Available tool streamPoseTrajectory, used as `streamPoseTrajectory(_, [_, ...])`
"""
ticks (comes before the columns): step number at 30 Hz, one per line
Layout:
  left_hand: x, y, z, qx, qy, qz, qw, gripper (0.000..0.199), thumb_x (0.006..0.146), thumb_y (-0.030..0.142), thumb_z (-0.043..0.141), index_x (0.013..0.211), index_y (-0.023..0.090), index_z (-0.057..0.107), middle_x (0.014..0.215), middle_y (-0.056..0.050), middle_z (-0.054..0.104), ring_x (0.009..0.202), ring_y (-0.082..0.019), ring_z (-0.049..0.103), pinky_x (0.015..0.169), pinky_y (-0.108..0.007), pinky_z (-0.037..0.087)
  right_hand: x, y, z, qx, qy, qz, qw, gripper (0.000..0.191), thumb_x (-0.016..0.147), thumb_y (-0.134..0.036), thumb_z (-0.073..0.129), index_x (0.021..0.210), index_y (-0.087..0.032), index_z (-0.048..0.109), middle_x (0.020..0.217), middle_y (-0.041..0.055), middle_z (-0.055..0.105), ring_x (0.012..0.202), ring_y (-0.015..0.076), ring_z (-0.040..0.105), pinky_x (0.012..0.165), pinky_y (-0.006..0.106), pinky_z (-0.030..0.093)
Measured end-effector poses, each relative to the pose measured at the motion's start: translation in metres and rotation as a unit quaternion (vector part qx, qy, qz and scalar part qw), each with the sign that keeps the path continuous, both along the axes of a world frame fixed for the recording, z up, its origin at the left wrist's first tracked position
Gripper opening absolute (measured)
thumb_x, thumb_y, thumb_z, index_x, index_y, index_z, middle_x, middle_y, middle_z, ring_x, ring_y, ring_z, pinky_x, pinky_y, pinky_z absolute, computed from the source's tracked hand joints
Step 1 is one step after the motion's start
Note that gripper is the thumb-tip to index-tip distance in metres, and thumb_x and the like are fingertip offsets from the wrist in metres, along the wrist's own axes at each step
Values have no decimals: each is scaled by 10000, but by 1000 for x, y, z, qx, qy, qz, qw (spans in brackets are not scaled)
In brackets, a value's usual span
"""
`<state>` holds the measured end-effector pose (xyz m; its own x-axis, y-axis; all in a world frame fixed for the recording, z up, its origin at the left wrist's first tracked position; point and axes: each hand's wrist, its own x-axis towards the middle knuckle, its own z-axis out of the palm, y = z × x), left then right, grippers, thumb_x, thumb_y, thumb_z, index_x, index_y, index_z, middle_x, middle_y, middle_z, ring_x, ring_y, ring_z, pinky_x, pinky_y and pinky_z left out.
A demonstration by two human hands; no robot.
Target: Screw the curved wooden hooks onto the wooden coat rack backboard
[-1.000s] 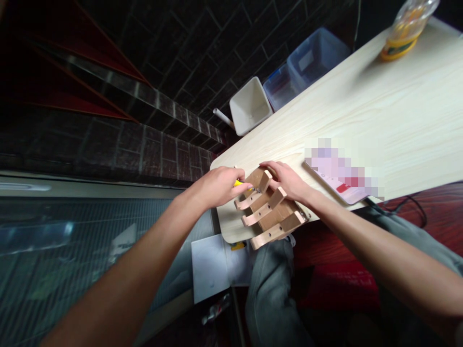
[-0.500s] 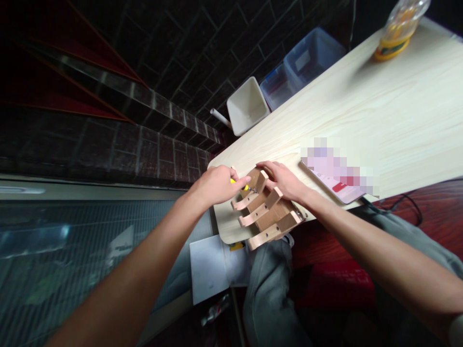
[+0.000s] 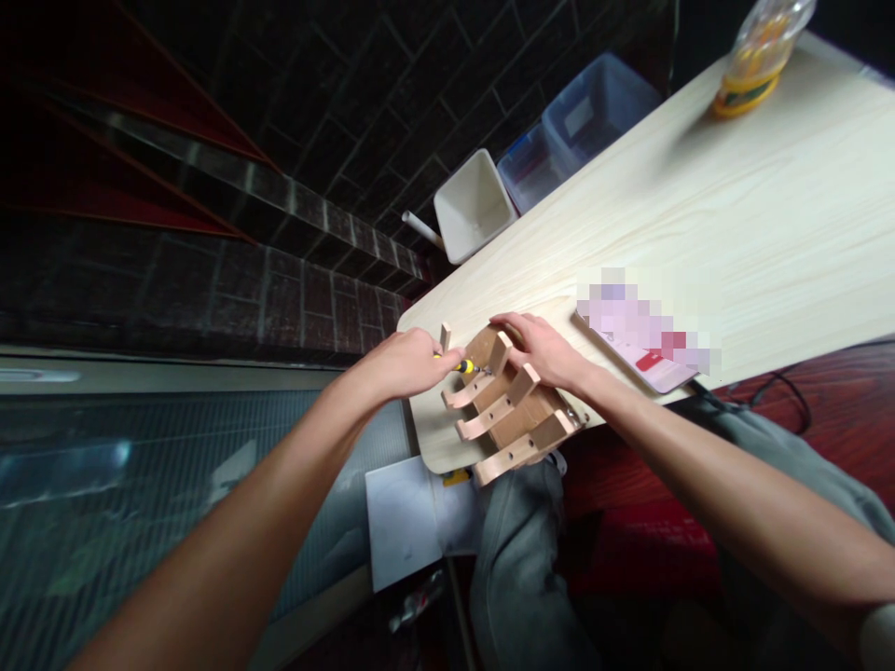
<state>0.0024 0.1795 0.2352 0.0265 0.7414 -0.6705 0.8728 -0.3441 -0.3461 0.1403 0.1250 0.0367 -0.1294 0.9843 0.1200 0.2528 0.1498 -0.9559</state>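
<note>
Head view: left hand (image 3: 418,362) pinches a yellow-handled screwdriver (image 3: 464,366), its shaft pointing right toward a hooked crosspiece (image 3: 462,395) on the wooden rack (image 3: 521,424). Rack sits at the left end of the table (image 3: 699,205), by its near edge. Right hand (image 3: 545,351) grips the rack's far side, fingers curled over. Phone (image 3: 664,371) lies to the right; bottle (image 3: 751,79) stands far right.

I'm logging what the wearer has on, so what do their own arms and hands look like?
The left hand and right hand are gloveless, and both forearms bare, with no watch or bracelet showing. A pale grey patch far along the right arm may be a sleeve; I can't tell.
</note>
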Motion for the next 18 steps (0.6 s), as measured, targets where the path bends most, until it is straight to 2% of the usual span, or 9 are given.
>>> streamPoseTrajectory(7, [-6, -6, 5, 20, -64, -74, 995, 461, 911, 617, 488, 857, 226, 726, 690, -44, 687, 677, -209, 623, 605, -283, 362, 1, 0, 0, 5, 1, 0, 1000, 480, 899, -267, 548, 1363, -157, 600, 1297, 148, 661, 1210, 283, 584, 1053, 418, 443])
streamPoseTrajectory(12, [-17, -8, 5, 27, -92, -123, 988, 410, 933, 586, 504, 870, 230, 698, 740, -37, 706, 680, -196, 620, 613, -272, 355, 2, 0, 0, 1, -1, 1, 1000, 476, 897, -264, 558, 1362, -167, 599, 1304, 144, 656, 1210, 276, 584, 1052, 410, 442])
streamPoseTrajectory(18, [-13, -7, 7, 29, -117, -177, 977, 320, 916, 543, 578, 908, 238, 675, 784, -23, 714, 696, -186, 623, 612, -264, 352, 2, 0, -1, 4, -2, 5, 1000, 486, 899, -268, 558, 1373, -167, 592, 1308, 146, 654, 1212, 279, 584, 1051, 409, 441])
